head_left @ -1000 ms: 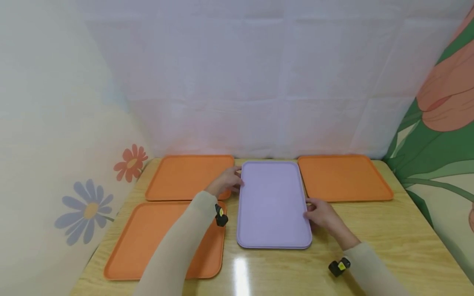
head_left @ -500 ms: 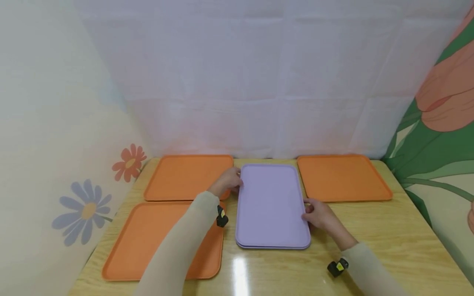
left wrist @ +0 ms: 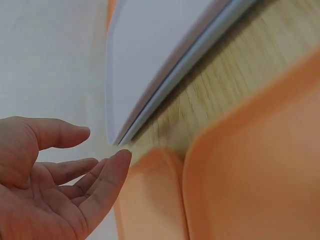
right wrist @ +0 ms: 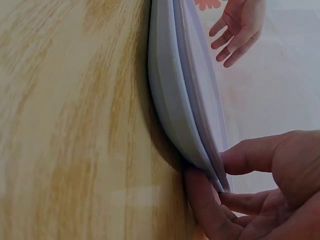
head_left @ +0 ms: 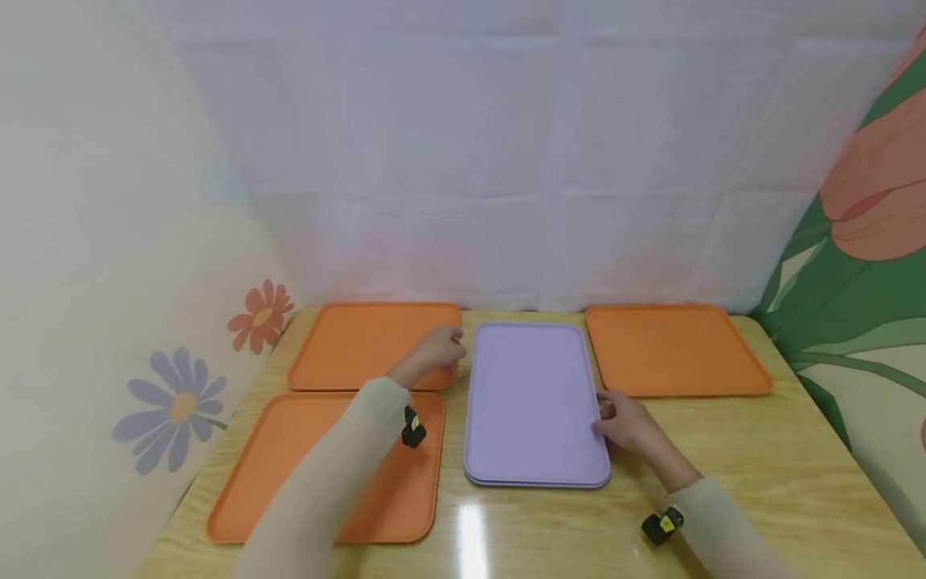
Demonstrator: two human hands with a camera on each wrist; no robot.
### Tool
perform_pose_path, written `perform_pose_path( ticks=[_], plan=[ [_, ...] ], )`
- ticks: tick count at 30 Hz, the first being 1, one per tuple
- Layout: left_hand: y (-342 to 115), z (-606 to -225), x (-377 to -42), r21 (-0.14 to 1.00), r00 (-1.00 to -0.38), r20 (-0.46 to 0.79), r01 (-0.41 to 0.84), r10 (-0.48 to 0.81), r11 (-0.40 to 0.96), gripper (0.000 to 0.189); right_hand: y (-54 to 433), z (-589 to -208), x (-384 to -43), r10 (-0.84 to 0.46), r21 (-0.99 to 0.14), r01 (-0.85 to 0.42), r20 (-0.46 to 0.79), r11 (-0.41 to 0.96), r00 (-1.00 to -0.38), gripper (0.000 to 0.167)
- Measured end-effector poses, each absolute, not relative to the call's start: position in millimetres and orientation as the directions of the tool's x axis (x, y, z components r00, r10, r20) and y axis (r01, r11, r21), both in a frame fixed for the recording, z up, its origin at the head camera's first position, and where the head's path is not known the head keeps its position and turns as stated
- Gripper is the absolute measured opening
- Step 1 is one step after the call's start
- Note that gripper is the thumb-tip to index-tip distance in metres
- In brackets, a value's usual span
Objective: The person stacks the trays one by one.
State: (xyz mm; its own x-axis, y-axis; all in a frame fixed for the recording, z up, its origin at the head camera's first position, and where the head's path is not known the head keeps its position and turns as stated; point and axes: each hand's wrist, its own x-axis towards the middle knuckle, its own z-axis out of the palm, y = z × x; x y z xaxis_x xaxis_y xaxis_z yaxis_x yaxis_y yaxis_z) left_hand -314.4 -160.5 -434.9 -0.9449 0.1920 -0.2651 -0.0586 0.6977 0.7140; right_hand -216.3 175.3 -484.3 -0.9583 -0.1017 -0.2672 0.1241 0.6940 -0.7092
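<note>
A lavender tray point(head_left: 535, 402) lies lengthwise near the middle of the table, on top of a second tray point(right wrist: 165, 85) of similar outline that shows as a paler edge. My right hand point(head_left: 625, 422) pinches the stack's right edge. In the right wrist view its thumb point(right wrist: 252, 154) is on the upper tray and a finger reaches under the lower one. Off the left edge, my left hand point(head_left: 437, 350) hovers over the corner of the back-left orange tray point(head_left: 362, 338). Its fingers are loosely bent, thumb apart, holding nothing, as the left wrist view confirms.
Below my left forearm lies another orange tray point(head_left: 268, 450), front left. A third orange tray point(head_left: 673, 350) is at the back right, close beside the lavender stack. Bare wooden table point(head_left: 745, 466) shows at the front right. A white cloth point(head_left: 506, 161) hangs behind.
My left hand has let go of the lavender stack's left edge and drawn away leftward. The upper tray has shifted slightly toward me at its far end. My right hand keeps its pinch.
</note>
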Motion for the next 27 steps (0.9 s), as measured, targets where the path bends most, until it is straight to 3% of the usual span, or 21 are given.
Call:
perform_pose_path(
  ticks=[9, 27],
  plan=[
    [-208.1, -423.0, -290.1, 0.709, -0.952, -0.254, -0.061, 0.173, 0.703, 0.055, 177.3, -485.6, -216.4, -0.109, -0.721, 0.131, -0.277, 0.681, -0.955, 0.060],
    [-315.7, -409.2, -229.2, 0.587, -0.975, -0.192, -0.019, 0.116, 0.809, 0.058, 182.0, -488.6, -218.4, -0.134, -0.760, 0.133, -0.278, 0.636, -0.951, 0.067]
  ],
)
